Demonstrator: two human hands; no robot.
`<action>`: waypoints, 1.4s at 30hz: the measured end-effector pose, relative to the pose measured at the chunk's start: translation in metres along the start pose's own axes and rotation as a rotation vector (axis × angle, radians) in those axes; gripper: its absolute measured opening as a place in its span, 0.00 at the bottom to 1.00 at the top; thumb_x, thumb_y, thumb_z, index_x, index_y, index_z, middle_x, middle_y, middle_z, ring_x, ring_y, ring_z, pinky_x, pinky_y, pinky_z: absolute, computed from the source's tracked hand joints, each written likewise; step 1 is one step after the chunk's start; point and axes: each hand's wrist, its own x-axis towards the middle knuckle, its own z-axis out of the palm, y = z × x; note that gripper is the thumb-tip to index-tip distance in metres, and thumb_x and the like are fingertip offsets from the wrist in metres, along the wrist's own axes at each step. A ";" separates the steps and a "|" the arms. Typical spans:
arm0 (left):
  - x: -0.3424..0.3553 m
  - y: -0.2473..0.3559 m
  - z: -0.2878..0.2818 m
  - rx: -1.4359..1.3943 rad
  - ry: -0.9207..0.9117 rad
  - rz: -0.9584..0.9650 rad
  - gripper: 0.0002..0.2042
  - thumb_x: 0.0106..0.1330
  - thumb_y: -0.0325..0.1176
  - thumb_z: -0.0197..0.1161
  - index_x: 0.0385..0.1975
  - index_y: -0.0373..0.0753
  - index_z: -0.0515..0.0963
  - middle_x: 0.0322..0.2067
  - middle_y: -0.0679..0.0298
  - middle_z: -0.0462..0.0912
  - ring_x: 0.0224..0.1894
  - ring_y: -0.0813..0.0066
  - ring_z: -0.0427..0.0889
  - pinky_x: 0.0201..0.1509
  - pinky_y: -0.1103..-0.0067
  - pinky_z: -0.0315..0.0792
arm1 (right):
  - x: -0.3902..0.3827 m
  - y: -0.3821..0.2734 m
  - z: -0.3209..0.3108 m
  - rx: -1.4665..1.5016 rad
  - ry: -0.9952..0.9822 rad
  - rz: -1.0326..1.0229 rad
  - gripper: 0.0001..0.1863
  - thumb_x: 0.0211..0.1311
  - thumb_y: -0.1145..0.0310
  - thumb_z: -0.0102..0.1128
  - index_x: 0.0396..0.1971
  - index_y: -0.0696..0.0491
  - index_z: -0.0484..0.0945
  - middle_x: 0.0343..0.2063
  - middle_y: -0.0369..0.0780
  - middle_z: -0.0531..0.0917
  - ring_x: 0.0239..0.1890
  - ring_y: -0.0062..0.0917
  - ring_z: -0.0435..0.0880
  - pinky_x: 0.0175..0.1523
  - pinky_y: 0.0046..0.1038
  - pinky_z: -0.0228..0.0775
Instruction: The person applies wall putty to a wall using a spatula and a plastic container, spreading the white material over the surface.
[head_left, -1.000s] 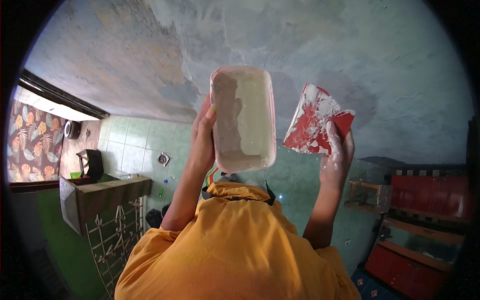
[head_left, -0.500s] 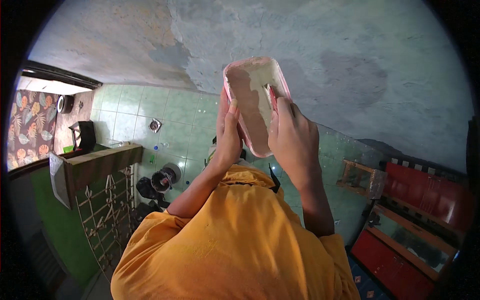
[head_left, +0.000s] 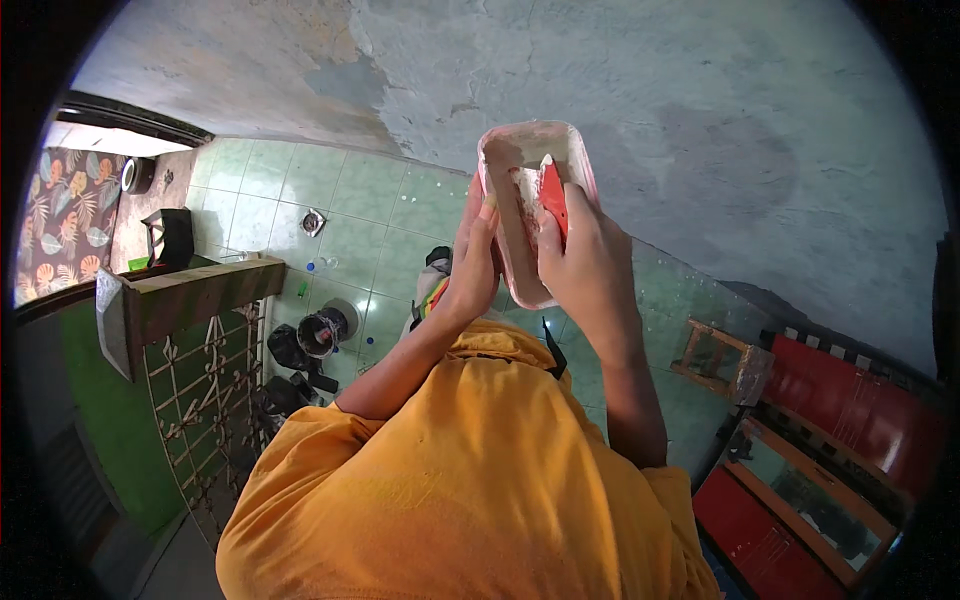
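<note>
My left hand (head_left: 472, 262) grips a pink-rimmed, pale plastic tub (head_left: 530, 140) by its left side, fingers along the outer wall and thumb up near the rim. The tub holds white, pasty material. My right hand (head_left: 590, 270) is closed on a red flat scraper (head_left: 555, 195), which sits tilted inside the tub with white paste on its edge. Both hands are raised before my yellow shirt (head_left: 450, 480), with a rough, patched grey wall (head_left: 680, 90) just beyond them.
Below lies a green tiled floor (head_left: 260, 170) with scattered small items, a bucket (head_left: 322, 330) and dark bags. On the left are an open doorway, a wooden ledge (head_left: 200, 290) and a metal grille (head_left: 200, 390). A red cabinet (head_left: 830, 390) and small wooden frame (head_left: 705, 350) stand right.
The scraper, held outside the tub at right a second ago, moved left into it and now shows more of its red face. Tub and left hand shifted slightly right.
</note>
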 end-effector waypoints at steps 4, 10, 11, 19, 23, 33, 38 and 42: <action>-0.002 0.000 0.009 0.152 0.038 0.067 0.31 0.81 0.45 0.42 0.77 0.36 0.46 0.71 0.58 0.62 0.71 0.70 0.64 0.73 0.73 0.60 | -0.002 -0.003 -0.017 0.013 0.023 -0.009 0.12 0.69 0.68 0.54 0.47 0.59 0.75 0.38 0.54 0.84 0.40 0.53 0.83 0.42 0.47 0.76; -0.001 -0.011 0.012 0.141 0.012 0.062 0.33 0.81 0.46 0.42 0.77 0.34 0.45 0.73 0.56 0.56 0.74 0.69 0.57 0.76 0.72 0.53 | -0.006 0.015 -0.011 0.013 0.060 -0.079 0.12 0.70 0.67 0.54 0.46 0.60 0.74 0.39 0.56 0.82 0.40 0.55 0.82 0.42 0.48 0.75; 0.001 -0.017 0.008 0.186 0.024 0.085 0.33 0.81 0.46 0.42 0.77 0.33 0.45 0.74 0.56 0.56 0.75 0.68 0.56 0.77 0.72 0.52 | -0.007 0.016 -0.010 0.002 0.070 -0.082 0.12 0.70 0.68 0.54 0.46 0.60 0.73 0.39 0.56 0.82 0.39 0.56 0.82 0.41 0.48 0.75; -0.001 -0.026 0.012 0.234 0.059 0.101 0.35 0.80 0.46 0.43 0.77 0.30 0.42 0.75 0.54 0.52 0.77 0.66 0.52 0.78 0.72 0.49 | 0.001 0.031 -0.018 -0.039 0.050 -0.098 0.11 0.69 0.70 0.53 0.47 0.60 0.72 0.38 0.56 0.83 0.40 0.56 0.82 0.41 0.50 0.74; -0.003 -0.027 0.017 0.259 0.090 0.120 0.35 0.80 0.45 0.44 0.77 0.30 0.42 0.75 0.54 0.52 0.77 0.67 0.52 0.78 0.72 0.49 | -0.009 0.028 -0.037 0.063 0.070 -0.087 0.13 0.69 0.70 0.53 0.49 0.60 0.71 0.40 0.57 0.82 0.41 0.56 0.82 0.41 0.50 0.75; -0.005 -0.032 0.019 0.163 0.044 0.101 0.32 0.81 0.43 0.44 0.77 0.33 0.44 0.73 0.56 0.58 0.74 0.70 0.57 0.75 0.74 0.54 | -0.014 0.041 -0.007 -0.021 0.047 -0.174 0.14 0.68 0.70 0.53 0.50 0.58 0.70 0.40 0.57 0.82 0.41 0.58 0.81 0.43 0.52 0.74; -0.016 -0.027 0.020 0.301 0.118 0.147 0.32 0.81 0.43 0.44 0.77 0.33 0.45 0.72 0.56 0.59 0.73 0.70 0.57 0.75 0.74 0.54 | -0.007 0.042 -0.035 -0.107 0.057 -0.058 0.13 0.68 0.70 0.54 0.49 0.58 0.70 0.40 0.52 0.83 0.41 0.53 0.83 0.43 0.48 0.77; -0.020 -0.014 0.035 0.321 0.060 0.200 0.33 0.81 0.44 0.45 0.77 0.32 0.44 0.72 0.56 0.58 0.73 0.70 0.57 0.75 0.73 0.54 | -0.013 0.035 -0.034 -0.169 0.044 -0.090 0.13 0.68 0.72 0.53 0.50 0.58 0.71 0.44 0.52 0.82 0.43 0.52 0.83 0.45 0.48 0.76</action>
